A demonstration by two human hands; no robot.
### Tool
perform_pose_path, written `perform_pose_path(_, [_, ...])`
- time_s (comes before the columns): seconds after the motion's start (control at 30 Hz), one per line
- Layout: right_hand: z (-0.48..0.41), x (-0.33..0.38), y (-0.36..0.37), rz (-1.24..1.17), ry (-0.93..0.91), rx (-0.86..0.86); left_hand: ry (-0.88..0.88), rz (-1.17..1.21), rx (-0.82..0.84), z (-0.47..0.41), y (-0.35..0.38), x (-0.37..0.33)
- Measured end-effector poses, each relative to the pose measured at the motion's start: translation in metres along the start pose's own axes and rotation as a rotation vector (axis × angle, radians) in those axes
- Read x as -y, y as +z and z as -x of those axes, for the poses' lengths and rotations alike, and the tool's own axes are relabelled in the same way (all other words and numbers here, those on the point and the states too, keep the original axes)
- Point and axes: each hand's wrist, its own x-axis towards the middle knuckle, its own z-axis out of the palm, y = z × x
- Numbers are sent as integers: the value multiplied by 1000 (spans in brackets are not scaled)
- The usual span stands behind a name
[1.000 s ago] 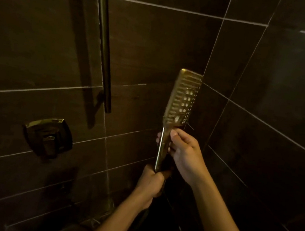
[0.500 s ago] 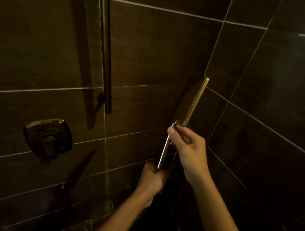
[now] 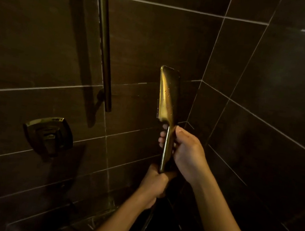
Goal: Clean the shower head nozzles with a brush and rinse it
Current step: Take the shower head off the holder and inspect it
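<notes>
In the corner of a dark-tiled shower, the right hand (image 3: 186, 153) closes around the upper part of the handle (image 3: 165, 152), just under the spray head. Its thumb lies along the near side at the top, and its fingertips (image 3: 162, 136) curl round and show on the far left side of the metal. Below it, the left hand (image 3: 154, 185) is wrapped in a fist around the bottom end of the same handle, knuckles up, touching the lower edge of the metal. The two hands sit one above the other, a short stretch of bare handle between them.

The shower head (image 3: 169, 94) stands upright above the right hand, a flat, rectangular, brass-coloured piece. Its smooth back is turned toward the camera and slightly to the right, with a few water drops on it; the nozzle face is out of sight. A dim line that may be the hose (image 3: 148, 220) drops from under the left fist into shadow.

To the left, well apart from the head, a brass slide bar (image 3: 103, 49) runs down the wall (image 3: 40, 41) and ends beside a bracket. Lower left on the same wall sits a square valve control (image 3: 48, 135) with a lever. The side wall (image 3: 275, 113) meets it just right of the shower head. Both forearms rise from the bottom edge.
</notes>
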Motion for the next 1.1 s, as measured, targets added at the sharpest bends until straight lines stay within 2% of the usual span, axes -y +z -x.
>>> perform_pose_path(0.17, [5, -2, 8, 484, -278, -132, 21, 42, -76, -2, -1, 0])
perform_pose_path(0.2, [5, -3, 8, 520, -309, -158, 31, 29, -79, -1, 0, 0])
perform_pose_path(0.27, [6, -5, 7, 478, -304, -159, 57, 14, -92, 3, 1, -3])
perform_pose_path(0.4, [6, -7, 0, 242, -165, -20, 58, 13, -97, 5, 0, -2])
perform_pose_path(0.53, [8, -10, -6, 74, -117, 52, 74, -38, -102, 9, 1, -1])
perform_pose_path(0.7, [8, -8, -6, 206, -258, -70, 115, -13, -160, 8, 2, -4])
perform_pose_path(0.87, [11, -4, -4, 18, -107, 1, 99, 10, -55, 10, -2, -6])
perform_pose_path(0.93, [12, -3, -2, 132, -124, -13, 83, 39, -85, 7, -4, -4])
perform_pose_path(1.03, [12, -1, 3, 474, -281, -126, 93, 62, -107, 7, -3, -3])
perform_pose_path(1.1, [11, -3, 6, 592, -344, -207, 109, 59, -107, 7, -1, -3])
